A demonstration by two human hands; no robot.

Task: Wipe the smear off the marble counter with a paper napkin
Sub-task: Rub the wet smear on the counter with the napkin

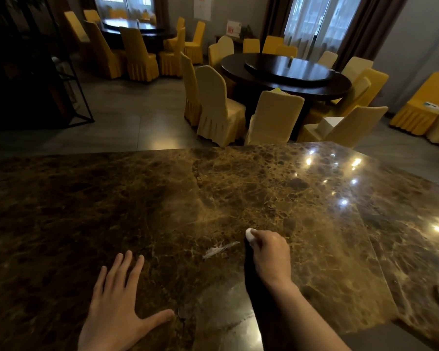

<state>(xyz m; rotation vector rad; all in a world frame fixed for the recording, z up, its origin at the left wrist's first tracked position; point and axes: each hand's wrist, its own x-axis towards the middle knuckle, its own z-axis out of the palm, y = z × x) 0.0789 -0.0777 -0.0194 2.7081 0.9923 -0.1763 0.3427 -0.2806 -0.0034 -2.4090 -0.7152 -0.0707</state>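
Note:
A whitish streaky smear [219, 249] lies on the dark brown marble counter [162, 203], near its front middle. My right hand [270, 252] is closed around a small wad of white paper napkin [250, 235], which pokes out at my fingertips and touches the counter just right of the smear. My left hand [119, 305] lies flat on the marble to the left, fingers spread, holding nothing.
Beyond the counter's far edge stand yellow-covered chairs [274, 117] around a dark round table [287, 72]. A second round table [134, 27] with chairs is at the back left. A black metal shelf frame [69, 79] stands at the left. Ceiling lights reflect on the counter's right side.

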